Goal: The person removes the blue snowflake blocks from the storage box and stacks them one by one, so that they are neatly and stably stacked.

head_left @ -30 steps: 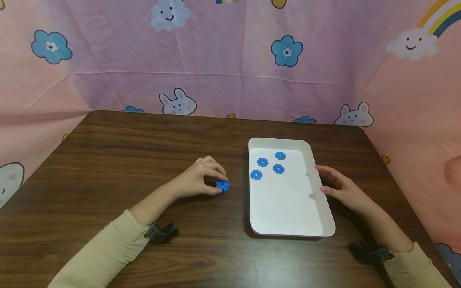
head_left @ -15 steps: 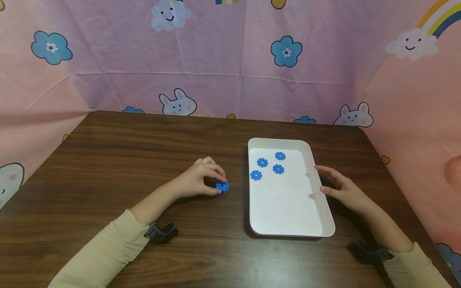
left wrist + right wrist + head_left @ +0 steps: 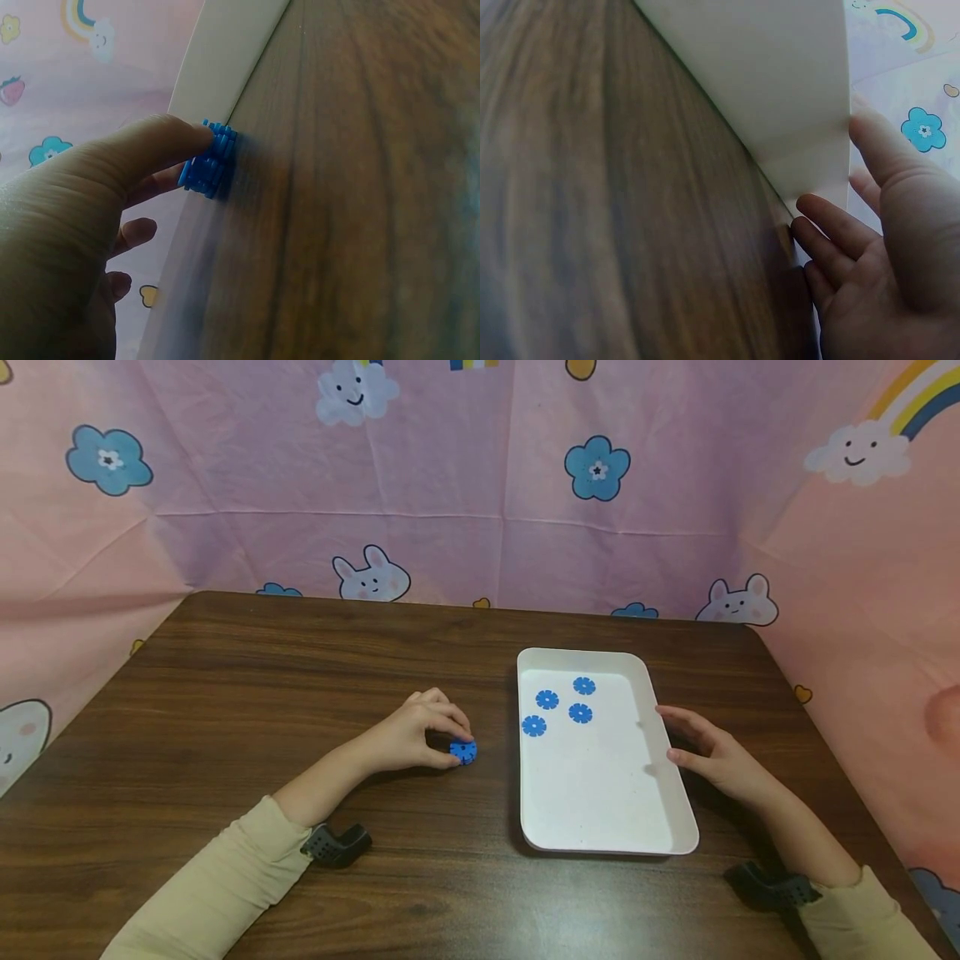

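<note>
In the head view my left hand (image 3: pixel 408 735) pinches a small stack of blue notched discs (image 3: pixel 465 752) between thumb and fingers, left of the white tray (image 3: pixel 600 802). The left wrist view shows the stacked discs (image 3: pixel 210 161) close to the wood surface, with my thumb across their near side. Several flat blue discs, one of them a notched disc (image 3: pixel 580 713), lie in the tray's far left part. Against the tray's right side rests my right hand (image 3: pixel 716 756), its fingers relaxed and slightly bent. The right wrist view has its fingertips touching the tray's outer wall (image 3: pixel 780 97).
A dark wooden table (image 3: pixel 262 693) carries everything. Behind and beside it hangs a pink and purple patterned cloth (image 3: pixel 450 468). Each wrist wears a black band, such as the left wristband (image 3: pixel 337 846).
</note>
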`<state>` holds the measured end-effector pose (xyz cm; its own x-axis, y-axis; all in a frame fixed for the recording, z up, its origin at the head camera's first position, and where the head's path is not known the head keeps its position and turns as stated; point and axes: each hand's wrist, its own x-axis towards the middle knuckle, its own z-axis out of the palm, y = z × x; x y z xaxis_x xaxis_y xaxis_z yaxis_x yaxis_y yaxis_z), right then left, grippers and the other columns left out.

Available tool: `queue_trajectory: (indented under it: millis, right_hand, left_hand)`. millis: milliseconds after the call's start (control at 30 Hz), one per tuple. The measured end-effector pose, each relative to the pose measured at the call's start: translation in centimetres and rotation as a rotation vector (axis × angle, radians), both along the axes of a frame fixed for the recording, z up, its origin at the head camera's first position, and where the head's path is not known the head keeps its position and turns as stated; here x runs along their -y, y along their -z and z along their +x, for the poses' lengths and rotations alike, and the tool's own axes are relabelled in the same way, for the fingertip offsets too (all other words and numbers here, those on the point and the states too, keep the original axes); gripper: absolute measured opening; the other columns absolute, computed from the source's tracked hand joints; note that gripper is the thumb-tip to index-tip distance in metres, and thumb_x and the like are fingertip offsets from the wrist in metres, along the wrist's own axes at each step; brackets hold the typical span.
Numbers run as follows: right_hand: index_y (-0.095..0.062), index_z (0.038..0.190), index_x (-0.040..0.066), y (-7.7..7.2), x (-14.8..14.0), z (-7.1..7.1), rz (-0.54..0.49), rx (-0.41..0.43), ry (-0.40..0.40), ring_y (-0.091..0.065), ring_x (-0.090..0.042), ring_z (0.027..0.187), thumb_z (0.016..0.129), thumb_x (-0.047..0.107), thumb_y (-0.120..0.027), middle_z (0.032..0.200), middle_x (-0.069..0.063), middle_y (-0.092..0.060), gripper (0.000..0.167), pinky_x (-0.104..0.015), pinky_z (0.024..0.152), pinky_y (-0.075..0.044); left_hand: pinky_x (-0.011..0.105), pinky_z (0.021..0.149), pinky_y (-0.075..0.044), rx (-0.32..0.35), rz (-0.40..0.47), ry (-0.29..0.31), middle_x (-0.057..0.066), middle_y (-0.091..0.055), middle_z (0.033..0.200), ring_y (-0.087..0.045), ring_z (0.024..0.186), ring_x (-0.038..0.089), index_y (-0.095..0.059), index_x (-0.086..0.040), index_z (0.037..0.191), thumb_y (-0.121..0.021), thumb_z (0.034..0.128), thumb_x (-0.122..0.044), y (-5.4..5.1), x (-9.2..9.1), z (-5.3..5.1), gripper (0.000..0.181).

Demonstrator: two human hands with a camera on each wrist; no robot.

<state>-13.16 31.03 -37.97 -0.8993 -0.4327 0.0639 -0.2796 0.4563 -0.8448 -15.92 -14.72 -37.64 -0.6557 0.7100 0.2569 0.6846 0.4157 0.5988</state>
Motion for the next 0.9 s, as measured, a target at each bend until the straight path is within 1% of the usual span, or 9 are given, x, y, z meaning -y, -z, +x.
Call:
queue_trajectory:
  millis: [267, 467, 567, 667, 900]
  right_hand:
    - [-0.036, 0.143, 0.002, -0.1, 0.1, 0.0, -0.012, -0.006, -0.01, -0.04, 0.004, 0.118, 0.092, 0.004, -0.061, 0.143, -0.025, -0.038, 0.057, -0.013, 0.091, -0.035]
    - [-0.036, 0.143, 0.002, -0.1, 0.2, -0.1, -0.011, 0.003, -0.008, -0.04, 0.003, 0.119, 0.093, 0.004, -0.061, 0.143, -0.024, -0.037, 0.057, -0.013, 0.091, -0.035]
    - [-0.036, 0.143, 0.002, -0.1, 0.3, -0.1, -0.011, 0.006, -0.008, -0.04, 0.004, 0.119, 0.092, 0.004, -0.061, 0.144, -0.024, -0.037, 0.057, -0.013, 0.091, -0.035]
    - [-0.036, 0.143, 0.002, -0.1, 0.3, 0.0, -0.006, 0.007, -0.004, -0.04, 0.005, 0.118, 0.092, 0.005, -0.061, 0.143, -0.024, -0.038, 0.057, -0.012, 0.09, -0.035]
    - [-0.036, 0.143, 0.0, -0.3, 0.3, 0.2, -0.015, -0.007, -0.01, -0.04, 0.005, 0.119, 0.092, 0.002, -0.061, 0.143, -0.026, -0.037, 0.057, -0.011, 0.091, -0.034]
  left_hand:
    - [0.039, 0.083, -0.029, 0.001, -0.01, -0.006, -0.014, -0.064, 0.106, -0.043, 0.098, 0.01, -0.077, -0.018, 0.099, -0.085, 0.0735, -0.02, 0.1, 0.1, 0.0, 0.026]
    - [0.04, 0.085, -0.029, -0.002, 0.014, -0.016, -0.015, -0.063, 0.106, -0.043, 0.1, 0.01, -0.076, -0.018, 0.1, -0.085, 0.0728, -0.023, 0.0, 0.2, -0.1, 0.029]
    - [0.041, 0.086, -0.03, -0.002, 0.04, -0.017, -0.015, -0.063, 0.107, -0.043, 0.101, 0.011, -0.076, -0.015, 0.102, -0.085, 0.0738, -0.023, -0.4, 0.0, -0.2, 0.03]
    - [0.042, 0.088, -0.031, -0.011, 0.068, -0.014, -0.014, -0.063, 0.108, -0.043, 0.101, 0.011, -0.075, -0.013, 0.104, -0.083, 0.0756, -0.023, -1.0, -0.5, -0.2, 0.032]
    - [0.041, 0.088, -0.032, -0.057, 0.14, 0.008, -0.01, -0.064, 0.107, -0.044, 0.1, 0.011, -0.074, -0.011, 0.105, -0.083, 0.0759, -0.021, -2.8, -2.8, -0.4, 0.032]
